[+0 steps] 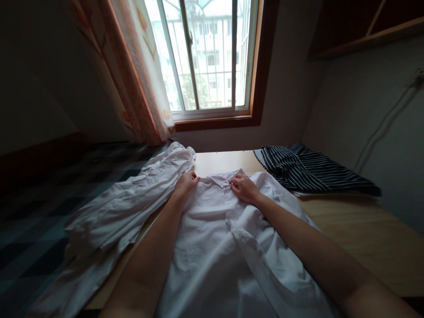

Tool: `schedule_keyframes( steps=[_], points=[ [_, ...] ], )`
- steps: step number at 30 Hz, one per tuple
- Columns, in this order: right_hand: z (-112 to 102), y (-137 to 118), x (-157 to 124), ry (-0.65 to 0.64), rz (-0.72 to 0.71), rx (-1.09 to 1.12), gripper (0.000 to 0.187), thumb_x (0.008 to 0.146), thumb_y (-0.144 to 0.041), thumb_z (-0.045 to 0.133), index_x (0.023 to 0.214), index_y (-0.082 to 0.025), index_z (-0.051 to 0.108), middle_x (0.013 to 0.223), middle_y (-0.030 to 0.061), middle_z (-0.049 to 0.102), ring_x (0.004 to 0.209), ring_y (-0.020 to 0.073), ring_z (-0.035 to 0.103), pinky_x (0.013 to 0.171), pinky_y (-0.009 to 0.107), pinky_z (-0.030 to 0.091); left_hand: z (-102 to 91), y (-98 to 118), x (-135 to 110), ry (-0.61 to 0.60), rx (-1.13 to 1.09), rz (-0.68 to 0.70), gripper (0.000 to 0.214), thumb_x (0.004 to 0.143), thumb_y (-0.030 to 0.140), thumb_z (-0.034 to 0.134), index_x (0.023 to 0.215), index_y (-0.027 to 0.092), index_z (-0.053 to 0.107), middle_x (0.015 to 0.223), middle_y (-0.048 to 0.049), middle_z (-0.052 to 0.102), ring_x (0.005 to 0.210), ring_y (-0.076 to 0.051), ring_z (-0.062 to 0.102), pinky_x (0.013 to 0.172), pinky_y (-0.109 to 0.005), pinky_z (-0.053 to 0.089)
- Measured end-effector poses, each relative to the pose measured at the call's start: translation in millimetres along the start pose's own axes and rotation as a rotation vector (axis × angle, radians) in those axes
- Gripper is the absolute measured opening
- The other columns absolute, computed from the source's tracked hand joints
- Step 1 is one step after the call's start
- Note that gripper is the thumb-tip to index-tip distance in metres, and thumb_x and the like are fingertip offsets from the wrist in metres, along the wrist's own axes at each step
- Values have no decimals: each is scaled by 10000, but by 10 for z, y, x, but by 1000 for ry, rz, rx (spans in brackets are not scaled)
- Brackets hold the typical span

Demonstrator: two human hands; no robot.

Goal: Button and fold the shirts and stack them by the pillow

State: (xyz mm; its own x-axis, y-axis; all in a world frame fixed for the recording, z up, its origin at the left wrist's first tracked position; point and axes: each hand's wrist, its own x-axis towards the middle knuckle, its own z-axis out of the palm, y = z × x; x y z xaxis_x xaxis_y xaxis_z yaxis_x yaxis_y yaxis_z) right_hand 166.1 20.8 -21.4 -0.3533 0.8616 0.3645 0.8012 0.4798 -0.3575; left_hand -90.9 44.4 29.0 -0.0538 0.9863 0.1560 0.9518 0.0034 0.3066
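Note:
A white shirt [215, 238] lies spread on a wooden table [364, 229], its collar [220, 178] at the far end. My left hand [186, 182] rests at the collar's left side with fingers curled, pinching the fabric at the shoulder. My right hand [243, 186] is on the collar's right side, fingers pressed together on the cloth near the top button. Both forearms stretch over the shirt.
A second white garment [132, 203] lies crumpled to the left, hanging over the table's edge. A dark striped garment [308, 170] lies at the far right. Behind are a window [205, 57], a curtain [139, 70] and a checked floor [39, 212] on the left.

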Motion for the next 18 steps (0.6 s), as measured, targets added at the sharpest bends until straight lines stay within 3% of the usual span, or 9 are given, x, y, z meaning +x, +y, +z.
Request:
schedule_keyframes(
  steps=[3,7,12,15,18],
  points=[
    [21,14,-2,11,-55,19,285,916,-199,568,1147,-181,735,1117,99,651,1046,208,565,975,327,422,41,0,28,7,127,-51,229,919,361,567,967,174,692,1018,-103,731,898,-220,665,740,-272,454],
    [62,59,3,34,-134,49,294,909,-200,599,1170,-209,732,1117,91,660,1052,211,572,979,340,429,113,12,58,41,270,17,241,940,343,539,1013,164,683,1080,-142,710,959,-257,674,800,-318,486],
    [116,113,22,66,-170,62,280,909,-206,612,1158,-214,739,1099,96,670,1034,215,588,965,358,445,89,144,49,133,396,169,267,937,118,425,1042,141,670,1137,-176,657,1075,-292,618,868,-379,487],
    [124,118,24,78,-171,56,285,902,-196,620,1160,-217,738,1102,93,674,1033,217,589,959,360,449,57,311,-50,205,312,263,275,896,52,431,1003,151,664,1105,-156,646,1079,-274,602,899,-371,479],
    [112,104,17,76,-164,44,287,895,-184,620,1154,-213,740,1091,90,678,1016,217,591,951,356,452,125,447,-206,176,137,368,246,893,88,474,1074,149,629,1042,-115,663,1014,-232,621,922,-336,480]
  ],
)
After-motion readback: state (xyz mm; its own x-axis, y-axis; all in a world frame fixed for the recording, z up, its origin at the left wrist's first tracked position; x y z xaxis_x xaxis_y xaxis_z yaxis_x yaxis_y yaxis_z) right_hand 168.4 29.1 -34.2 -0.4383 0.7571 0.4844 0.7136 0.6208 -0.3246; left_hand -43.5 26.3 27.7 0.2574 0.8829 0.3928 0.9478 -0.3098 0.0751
